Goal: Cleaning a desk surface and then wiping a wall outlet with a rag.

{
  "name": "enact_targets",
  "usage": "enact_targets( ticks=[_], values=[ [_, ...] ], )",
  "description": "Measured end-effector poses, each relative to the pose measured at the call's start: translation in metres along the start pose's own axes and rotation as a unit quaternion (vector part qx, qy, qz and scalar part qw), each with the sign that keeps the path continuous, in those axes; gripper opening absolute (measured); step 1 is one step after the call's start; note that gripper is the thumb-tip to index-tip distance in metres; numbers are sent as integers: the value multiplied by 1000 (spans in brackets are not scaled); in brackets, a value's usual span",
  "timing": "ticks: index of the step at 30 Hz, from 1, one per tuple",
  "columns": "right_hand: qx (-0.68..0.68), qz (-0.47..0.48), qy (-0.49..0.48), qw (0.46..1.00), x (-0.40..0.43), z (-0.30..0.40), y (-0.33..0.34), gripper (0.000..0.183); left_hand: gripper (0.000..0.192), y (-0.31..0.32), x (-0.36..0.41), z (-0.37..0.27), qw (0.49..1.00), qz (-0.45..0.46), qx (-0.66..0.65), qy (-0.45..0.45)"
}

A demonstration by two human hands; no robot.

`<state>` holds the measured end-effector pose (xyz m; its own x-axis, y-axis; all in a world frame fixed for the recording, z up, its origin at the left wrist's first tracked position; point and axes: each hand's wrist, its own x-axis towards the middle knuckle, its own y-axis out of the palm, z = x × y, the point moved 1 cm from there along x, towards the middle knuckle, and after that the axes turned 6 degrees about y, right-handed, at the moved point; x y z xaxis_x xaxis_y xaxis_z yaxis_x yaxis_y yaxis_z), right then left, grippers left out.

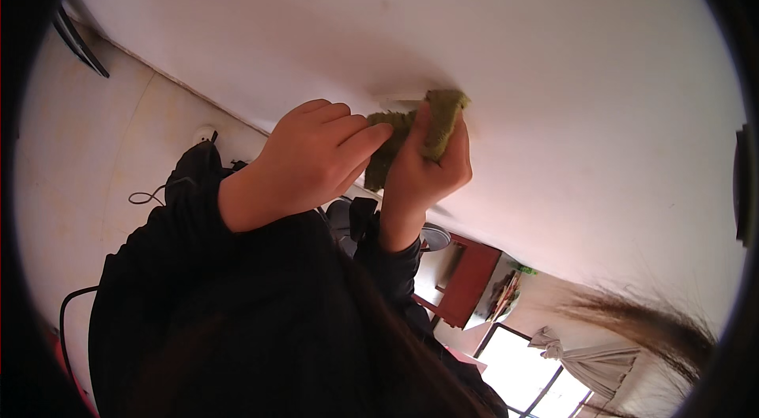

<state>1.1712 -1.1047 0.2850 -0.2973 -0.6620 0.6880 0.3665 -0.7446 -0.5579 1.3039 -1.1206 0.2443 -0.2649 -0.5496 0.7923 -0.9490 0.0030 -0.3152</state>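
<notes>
A fuzzy green cloth (pixel 442 121) is bunched between my two hands, close in front of a white wall (pixel 563 92). My right hand (pixel 436 163) grips a folded part of it between thumb and fingers, and the fold sticks up past the fingertips. On the left, my left hand (pixel 314 151) has its fingers curled, with the index fingertip at the darker, hanging part of the cloth. Its thumb is mostly hidden behind the index finger. A small pale fitting (pixel 400 102), partly covered by the cloth, shows on the wall just behind.
Pale floor (pixel 77 139) lies to the left, with a black cable (pixel 77 293) near my sleeve. A dark curved object (pixel 80 41) stands at the upper left. A red-brown piece of furniture (pixel 471 281), a bright window (pixel 516 358) and a knotted curtain (pixel 599 361) are at the lower right.
</notes>
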Motion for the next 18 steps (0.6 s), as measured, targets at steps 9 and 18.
enact_targets(
  ticks=[9,18],
  values=[
    [-6,1,-12,1000,-3,-4,3,27,34,-9,-4,2,1000,19,19,-3],
    [-9,-8,15,1000,-27,-21,9,17,34,-15,-11,13,999,30,23,-11]
  ],
)
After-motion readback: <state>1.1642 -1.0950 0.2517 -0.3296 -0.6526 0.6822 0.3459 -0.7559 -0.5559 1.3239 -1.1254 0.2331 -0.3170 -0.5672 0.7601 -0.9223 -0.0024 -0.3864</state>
